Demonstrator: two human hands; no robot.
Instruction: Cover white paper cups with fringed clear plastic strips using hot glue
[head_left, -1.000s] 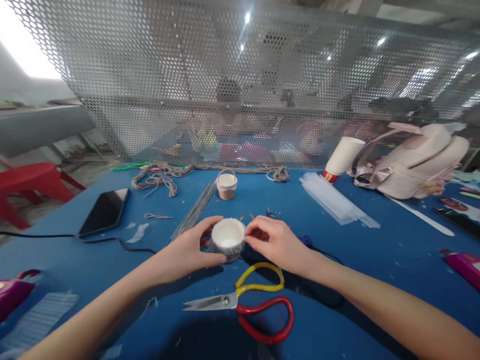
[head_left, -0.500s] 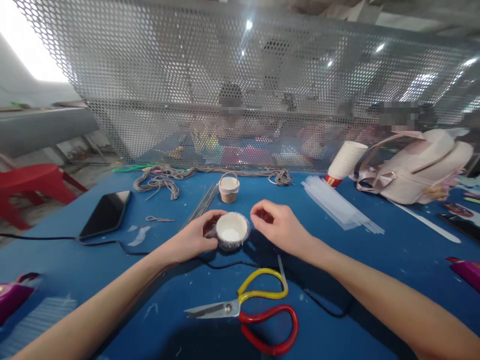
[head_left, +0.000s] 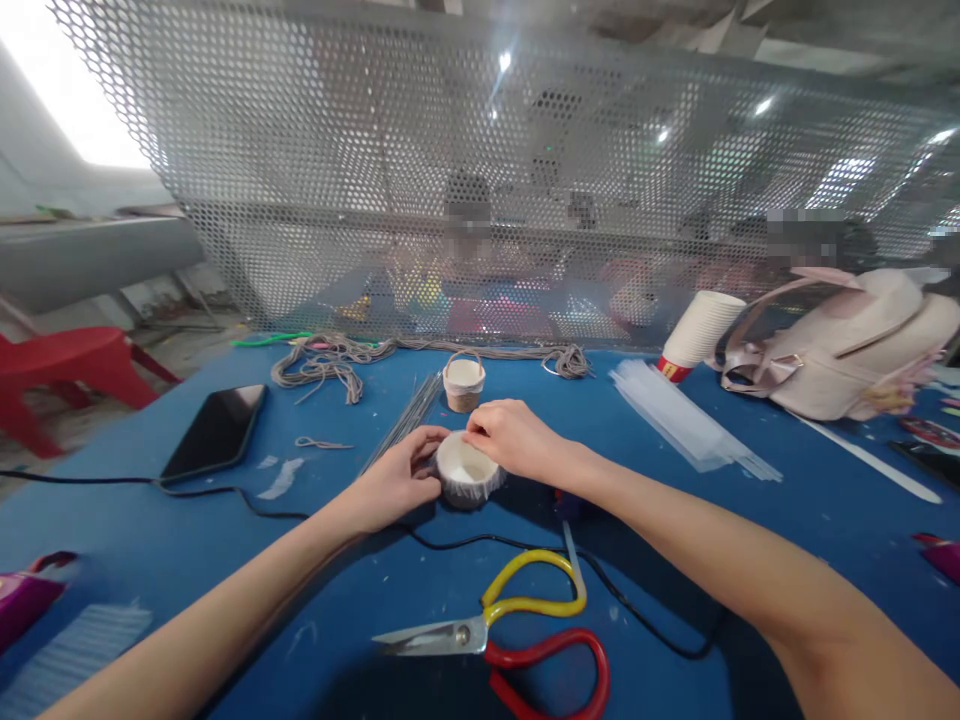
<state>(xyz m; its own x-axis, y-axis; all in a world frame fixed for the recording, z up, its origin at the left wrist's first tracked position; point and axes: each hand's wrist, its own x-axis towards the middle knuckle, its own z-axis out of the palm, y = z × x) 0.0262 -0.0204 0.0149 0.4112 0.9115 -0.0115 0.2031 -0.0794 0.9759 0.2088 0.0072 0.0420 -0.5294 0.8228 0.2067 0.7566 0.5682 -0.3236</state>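
Note:
A small white cup [head_left: 466, 480] with thin, fringed material around its outside stands between my hands. My left hand [head_left: 397, 475] grips its left side, thumb at the front and fingers behind. My right hand [head_left: 517, 438] is closed at the cup's back right rim, fingertips pinching at the edge. Behind the cup stands a small basket [head_left: 463, 384] with a brown base, white upper part and arched handle. Scissors [head_left: 471, 636] with one yellow and one red handle lie in front, blades to the left.
A black phone [head_left: 215, 432], grey cords [head_left: 319, 365] and thin wires [head_left: 409, 415] lie at left. On the right are translucent strips [head_left: 682, 420], stacked paper cups [head_left: 703, 328] and a pale backpack [head_left: 855, 350]. A black cable [head_left: 480, 541] crosses the blue table. A perforated screen [head_left: 337, 180] stands behind.
My right hand has moved left onto the cup's rim, from beside it. My left hand still holds the cup. The view has shifted slightly.

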